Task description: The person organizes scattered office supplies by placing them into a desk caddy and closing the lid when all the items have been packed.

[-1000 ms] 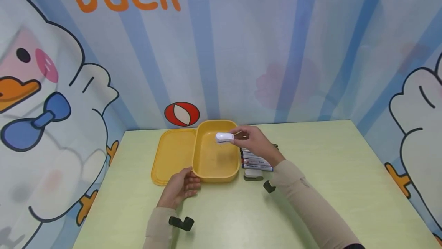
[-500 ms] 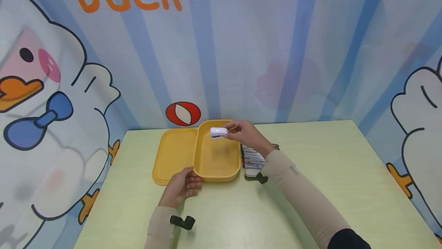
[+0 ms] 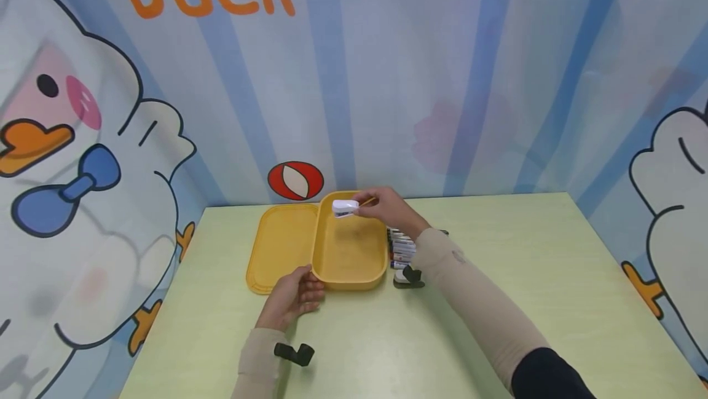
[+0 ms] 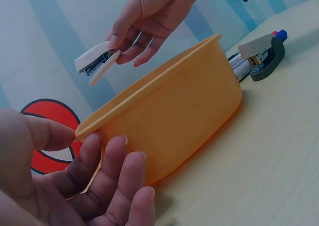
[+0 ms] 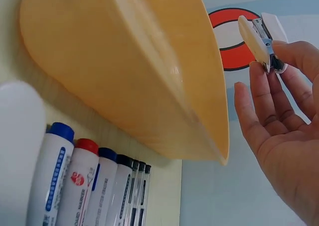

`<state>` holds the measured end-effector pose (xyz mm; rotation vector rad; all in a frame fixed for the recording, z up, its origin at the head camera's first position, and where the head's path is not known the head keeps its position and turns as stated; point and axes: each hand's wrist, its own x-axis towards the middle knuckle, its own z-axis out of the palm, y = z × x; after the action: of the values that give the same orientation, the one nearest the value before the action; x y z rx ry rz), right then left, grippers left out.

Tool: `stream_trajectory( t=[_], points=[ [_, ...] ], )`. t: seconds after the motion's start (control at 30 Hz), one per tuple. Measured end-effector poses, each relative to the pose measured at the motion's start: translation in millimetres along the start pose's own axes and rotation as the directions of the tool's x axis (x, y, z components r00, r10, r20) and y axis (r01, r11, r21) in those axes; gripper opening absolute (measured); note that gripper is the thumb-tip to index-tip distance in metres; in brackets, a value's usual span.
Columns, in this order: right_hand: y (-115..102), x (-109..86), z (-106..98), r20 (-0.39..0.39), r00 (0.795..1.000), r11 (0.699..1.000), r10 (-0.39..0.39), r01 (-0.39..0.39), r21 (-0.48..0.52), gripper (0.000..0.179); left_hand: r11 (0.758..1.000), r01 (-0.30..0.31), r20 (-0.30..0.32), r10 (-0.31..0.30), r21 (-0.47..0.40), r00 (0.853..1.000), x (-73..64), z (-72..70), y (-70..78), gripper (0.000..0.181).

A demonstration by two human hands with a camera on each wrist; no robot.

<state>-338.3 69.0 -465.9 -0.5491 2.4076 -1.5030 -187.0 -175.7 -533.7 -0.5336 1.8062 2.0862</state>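
Pinching a white stapler point(image 3: 344, 208) by what looks like its hinge end, between thumb and fingertips of the right hand point(image 3: 388, 209); holding it in the air over a yellow box point(image 3: 354, 286), apart from the rim. Gripping the rim's near left corner with thumb and forefinger of the left hand point(image 3: 289, 299), curving the other fingers loosely beside the outer wall. Moving outward, finding a yellow lid point(image 3: 283, 245) just left of the box, then markers point(image 5: 77, 188) and slim pens point(image 5: 133, 186) in a row to the right, a grey-and-white stapler point(image 4: 273, 62) at their near end, all on a pale table point(image 3: 525, 300).

Probably risking a slip onto the rim from pinching only one end; perhaps risking a tilting box from pulling on a single corner, or scattered markers from lowering the sleeve point(image 3: 453, 282).

Covering some markers and part of the grey-and-white stapler with sleeve and wrist camera point(image 3: 412, 274) in the head view. Showing only a cut-off pale shape point(image 5: 20, 151) at the right wrist view's left edge. Not making out any overlap between lid and box.
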Motion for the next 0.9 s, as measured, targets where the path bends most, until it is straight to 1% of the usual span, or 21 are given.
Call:
stream_trajectory(
  t=[0.1, 0.27, 0.6, 0.73, 0.9],
  points=[
    [-3, 5.0, 3, 0.003, 1.000, 1.000, 0.014, -0.013, -0.024, 0.024, 1.000, -0.002, -0.004, 0.002, -0.005, 1.000, -0.4, -0.3, -0.1, 0.037],
    [-4, 14.3, 7, -0.009, 0.998, 0.996, 0.070, -0.070, -0.050, 0.022, 1.000, 0.001, 0.002, -0.001, -0.011, 1.000, -0.5, -0.1, -0.2, 0.036],
    [1, 34.1, 13, 0.012, 0.987, 0.988, 0.157, -0.157, 0.006, 0.022, 1.000, -0.005, 0.007, 0.005, -0.013, 1.000, 0.5, -0.2, 1.1, 0.036],
    [4, 41.1, 16, 0.002, 0.986, 0.986, 0.165, -0.165, 0.001, 0.023, 1.000, -0.003, 0.013, 0.003, -0.015, 1.000, 0.5, -0.2, 1.4, 0.036],
    [5, 46.3, 20, 0.028, 0.989, 0.989, 0.145, -0.145, -0.020, 0.026, 1.000, 0.001, 0.016, -0.001, -0.019, 1.000, 0.7, -0.6, 1.5, 0.036]
  ],
)
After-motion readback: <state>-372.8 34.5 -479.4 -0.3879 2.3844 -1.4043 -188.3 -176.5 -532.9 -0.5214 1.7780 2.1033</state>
